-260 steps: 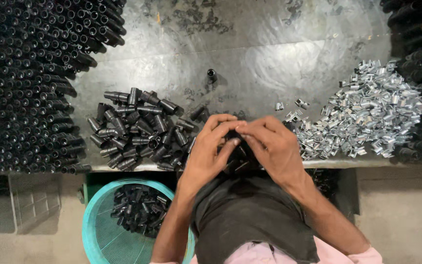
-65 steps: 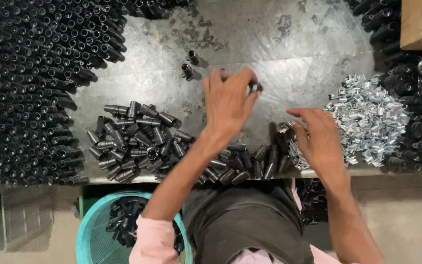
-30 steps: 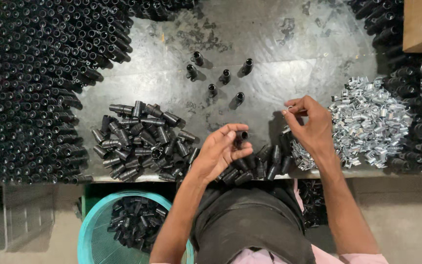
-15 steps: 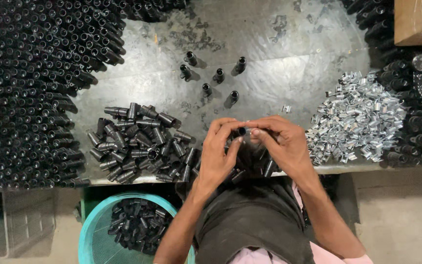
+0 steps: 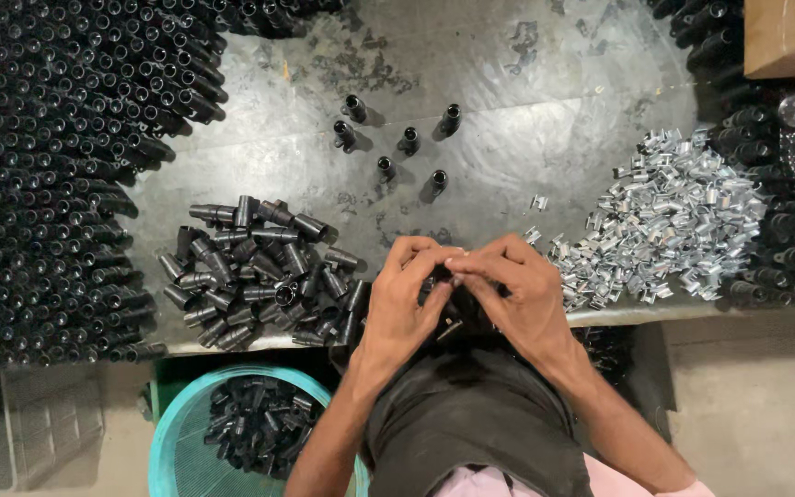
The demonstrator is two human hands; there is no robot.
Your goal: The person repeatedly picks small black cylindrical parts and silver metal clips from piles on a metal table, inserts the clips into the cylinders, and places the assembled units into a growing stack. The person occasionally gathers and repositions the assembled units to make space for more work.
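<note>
Hands are meeting at the bench edge: left hand [image 5: 404, 308] and right hand [image 5: 514, 293] are pinching one small black tube [image 5: 438, 293] between fingertips, close to the body for control. Loose tubes [image 5: 255, 271] and metal clips [image 5: 664, 216] are lying within reach either side.

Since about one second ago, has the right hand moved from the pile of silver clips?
Yes. The right hand has moved left, away from the silver clips pile, and now meets the left hand near the table's front edge.

Tubes [image 5: 259, 276] left of hands [image 5: 462, 294], clips [image 5: 664, 221] right.
</note>
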